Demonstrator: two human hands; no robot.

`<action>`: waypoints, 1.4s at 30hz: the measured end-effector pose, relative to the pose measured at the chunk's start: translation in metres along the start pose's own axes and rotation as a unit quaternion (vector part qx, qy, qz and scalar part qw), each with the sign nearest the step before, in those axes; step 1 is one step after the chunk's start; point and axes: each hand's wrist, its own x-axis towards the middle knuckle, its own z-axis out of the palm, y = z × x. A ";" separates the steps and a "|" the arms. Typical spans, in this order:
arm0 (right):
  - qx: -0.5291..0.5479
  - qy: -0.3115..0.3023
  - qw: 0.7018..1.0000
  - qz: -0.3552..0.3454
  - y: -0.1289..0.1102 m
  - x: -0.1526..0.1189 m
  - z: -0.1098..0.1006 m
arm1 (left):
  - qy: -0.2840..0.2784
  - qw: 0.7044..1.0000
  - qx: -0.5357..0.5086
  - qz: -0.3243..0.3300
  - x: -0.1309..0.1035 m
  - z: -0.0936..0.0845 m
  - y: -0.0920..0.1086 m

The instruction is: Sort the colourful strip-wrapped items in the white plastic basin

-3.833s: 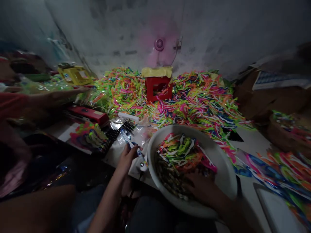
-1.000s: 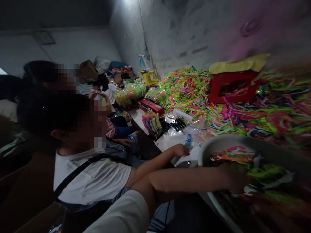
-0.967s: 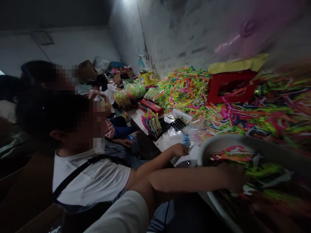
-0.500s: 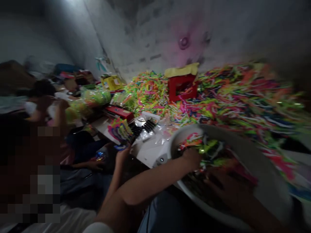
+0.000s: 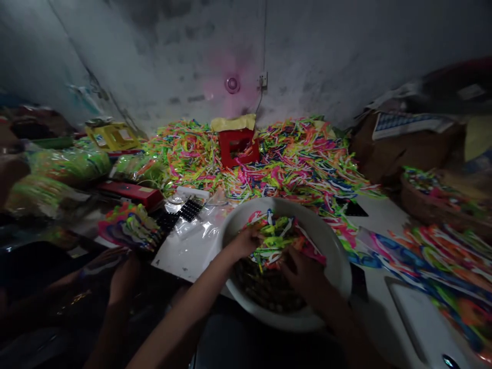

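Observation:
A large white basin (image 5: 342, 251) stands in front of me, holding a heap of thin, colourful plastic strips (image 5: 277, 230); their exact kind is hard to make out. At the heap's left side, my left hand (image 5: 246, 243) has its fingers closed on some strips. My right hand (image 5: 303, 271) reaches in from the right, its fingers curled around strips near the middle. Darker contents (image 5: 265, 292) lie in the lower part of the basin, too dim to name.
A co-worker's hand (image 5: 125, 271) is at the left, beside a fanned bundle of colourful pieces (image 5: 132, 225). A red stool (image 5: 226, 151) stands in a wide pile of strips (image 5: 184, 154) by the wall. Clear plastic bags (image 5: 209, 220) lie left of the basin. A basket (image 5: 418, 205) is at the right.
My view has swung right, bringing the basket and boxes into sight. Both hands stay in the basin, and the strips between them now sit bunched together more plainly.

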 end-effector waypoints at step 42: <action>0.515 -0.192 0.822 0.147 -0.021 -0.004 -0.013 | 0.111 0.980 -0.108 0.121 -0.053 0.019 0.044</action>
